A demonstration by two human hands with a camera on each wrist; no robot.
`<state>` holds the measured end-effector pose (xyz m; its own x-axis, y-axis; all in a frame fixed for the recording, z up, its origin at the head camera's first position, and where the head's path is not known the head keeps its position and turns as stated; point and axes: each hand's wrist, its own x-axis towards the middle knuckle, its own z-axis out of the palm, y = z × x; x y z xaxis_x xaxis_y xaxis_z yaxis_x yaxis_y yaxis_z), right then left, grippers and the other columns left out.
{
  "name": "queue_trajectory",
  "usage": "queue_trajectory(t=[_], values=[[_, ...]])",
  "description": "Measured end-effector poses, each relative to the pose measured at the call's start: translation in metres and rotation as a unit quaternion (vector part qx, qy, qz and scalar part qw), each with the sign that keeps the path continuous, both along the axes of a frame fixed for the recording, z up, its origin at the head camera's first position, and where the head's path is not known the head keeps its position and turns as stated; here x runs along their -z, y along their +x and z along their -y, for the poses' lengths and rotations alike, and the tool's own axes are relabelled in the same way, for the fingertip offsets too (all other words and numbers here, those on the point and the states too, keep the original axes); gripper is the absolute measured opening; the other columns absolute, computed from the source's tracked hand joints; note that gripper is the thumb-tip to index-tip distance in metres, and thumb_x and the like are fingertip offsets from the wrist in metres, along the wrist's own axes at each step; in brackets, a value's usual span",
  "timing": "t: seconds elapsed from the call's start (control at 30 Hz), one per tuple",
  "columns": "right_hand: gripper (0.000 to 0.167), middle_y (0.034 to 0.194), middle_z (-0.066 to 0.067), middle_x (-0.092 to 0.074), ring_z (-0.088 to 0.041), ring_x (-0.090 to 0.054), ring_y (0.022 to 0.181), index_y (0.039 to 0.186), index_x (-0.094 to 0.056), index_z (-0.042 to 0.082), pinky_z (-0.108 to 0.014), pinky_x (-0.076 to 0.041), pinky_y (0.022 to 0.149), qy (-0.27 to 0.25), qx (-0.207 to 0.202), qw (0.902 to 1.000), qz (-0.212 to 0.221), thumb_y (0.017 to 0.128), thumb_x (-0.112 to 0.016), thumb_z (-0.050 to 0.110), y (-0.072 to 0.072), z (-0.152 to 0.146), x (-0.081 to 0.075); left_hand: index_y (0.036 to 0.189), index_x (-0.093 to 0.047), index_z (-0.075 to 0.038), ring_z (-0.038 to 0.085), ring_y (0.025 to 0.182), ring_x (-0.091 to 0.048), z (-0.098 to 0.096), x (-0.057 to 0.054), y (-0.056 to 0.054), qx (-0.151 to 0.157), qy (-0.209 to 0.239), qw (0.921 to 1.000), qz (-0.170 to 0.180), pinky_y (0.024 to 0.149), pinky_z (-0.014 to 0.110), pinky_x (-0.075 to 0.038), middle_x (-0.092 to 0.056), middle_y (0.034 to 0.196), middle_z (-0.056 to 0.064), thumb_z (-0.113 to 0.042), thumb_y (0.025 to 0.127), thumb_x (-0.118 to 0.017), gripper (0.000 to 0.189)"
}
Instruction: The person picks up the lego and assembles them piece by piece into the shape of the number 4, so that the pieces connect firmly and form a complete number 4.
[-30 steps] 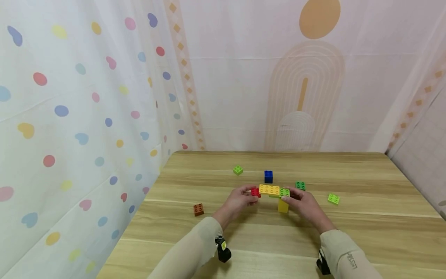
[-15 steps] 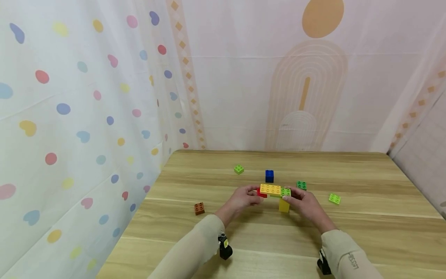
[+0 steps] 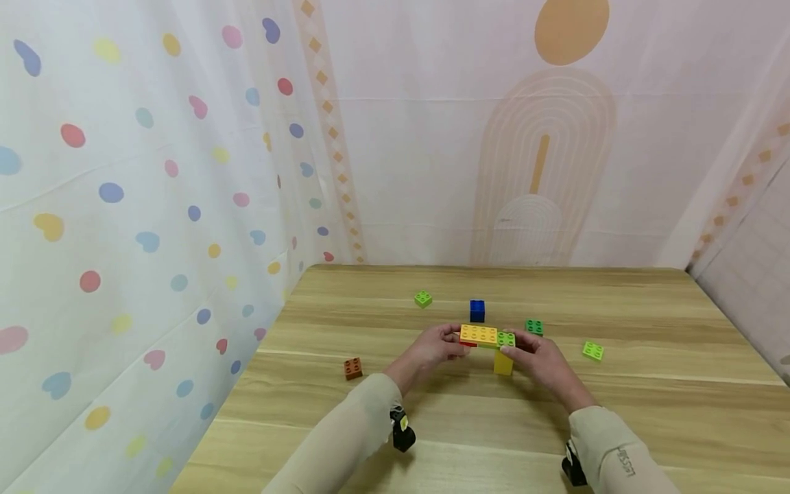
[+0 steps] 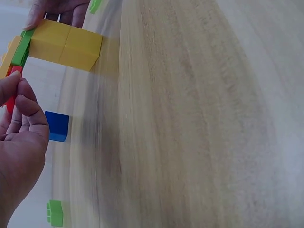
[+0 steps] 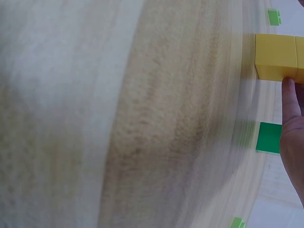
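Note:
A long yellow-orange brick (image 3: 478,334) forms a raised beam. Its right end meets a light green brick (image 3: 506,339) above a column of two stacked yellow blocks (image 4: 66,43) on the table. My left hand (image 3: 434,346) pinches a thin red brick (image 3: 469,344) under the beam's left end; the fingers partly cover it. At the other end, my right hand (image 3: 543,358) grips the top of the structure, thumb at the green brick. In the right wrist view one finger (image 5: 289,97) touches the yellow column.
Behind the structure stand a blue brick (image 3: 477,311) and a dark green brick (image 3: 534,327). Light green bricks lie back left (image 3: 422,299) and right (image 3: 593,350). A brown brick (image 3: 352,368) is left of my left hand. Curtains border the wooden table (image 3: 469,439).
My left hand has moved right with the red brick, bringing it from beside the yellow-orange brick to beneath its left end. My right hand keeps its grip in place.

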<state>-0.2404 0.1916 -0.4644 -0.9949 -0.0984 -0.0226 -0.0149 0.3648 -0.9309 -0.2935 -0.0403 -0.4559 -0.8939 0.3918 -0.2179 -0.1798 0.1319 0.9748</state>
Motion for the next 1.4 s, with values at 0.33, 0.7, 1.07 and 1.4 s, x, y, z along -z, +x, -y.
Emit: queue_trajectory(t=[0.33, 0.7, 1.07, 1.4], values=[[0.058, 0.132, -0.017, -0.059, -0.026, -0.056, 0.114, 0.14, -0.055, 0.005, -0.038, -0.049, 0.094, -0.007, 0.001, 1.0, 0.006, 0.095, -0.066, 0.04, 0.0013, 0.0005, -0.0027, 0.13, -0.058, 0.002, 0.014, 0.087, -0.062, -0.001, -0.0032, -0.0029, 0.022, 0.004, 0.9997, -0.007, 0.085, 0.036, -0.051, -0.069, 0.105, 0.008, 0.007, 0.089, -0.067, 0.042], [0.055, 0.135, -0.018, -0.056, -0.027, -0.055, 0.117, 0.141, -0.055, 0.007, -0.041, -0.049, 0.095, -0.009, 0.0, 0.9999, 0.012, 0.097, -0.065, 0.037, 0.0029, 0.0009, -0.0037, 0.131, -0.057, 0.003, 0.014, 0.09, -0.063, 0.0001, -0.0025, -0.0027, 0.027, 0.033, 0.9991, 0.003, 0.085, 0.035, -0.051, -0.069, 0.108, 0.01, 0.008, 0.09, -0.066, 0.043], [0.056, 0.134, -0.018, -0.057, -0.026, -0.056, 0.115, 0.142, -0.054, 0.006, -0.041, -0.049, 0.094, 0.005, -0.004, 1.0, 0.006, 0.097, -0.064, 0.039, 0.0043, 0.0001, -0.0036, 0.132, -0.056, 0.003, 0.019, 0.096, -0.064, -0.0016, 0.0011, -0.002, 0.023, 0.057, 0.998, 0.017, 0.085, 0.033, -0.052, -0.068, 0.113, 0.012, 0.011, 0.09, -0.063, 0.044], [0.057, 0.133, -0.017, -0.058, -0.025, -0.056, 0.114, 0.141, -0.054, 0.006, -0.038, -0.049, 0.093, 0.007, -0.008, 0.9999, 0.002, 0.097, -0.064, 0.04, 0.003, 0.0003, -0.0023, 0.125, -0.06, 0.002, 0.017, 0.082, -0.057, -0.0016, -0.0038, -0.0002, 0.017, 0.064, 0.9969, 0.043, 0.079, 0.028, -0.05, -0.065, 0.099, 0.009, -0.016, 0.1, -0.054, 0.032]])
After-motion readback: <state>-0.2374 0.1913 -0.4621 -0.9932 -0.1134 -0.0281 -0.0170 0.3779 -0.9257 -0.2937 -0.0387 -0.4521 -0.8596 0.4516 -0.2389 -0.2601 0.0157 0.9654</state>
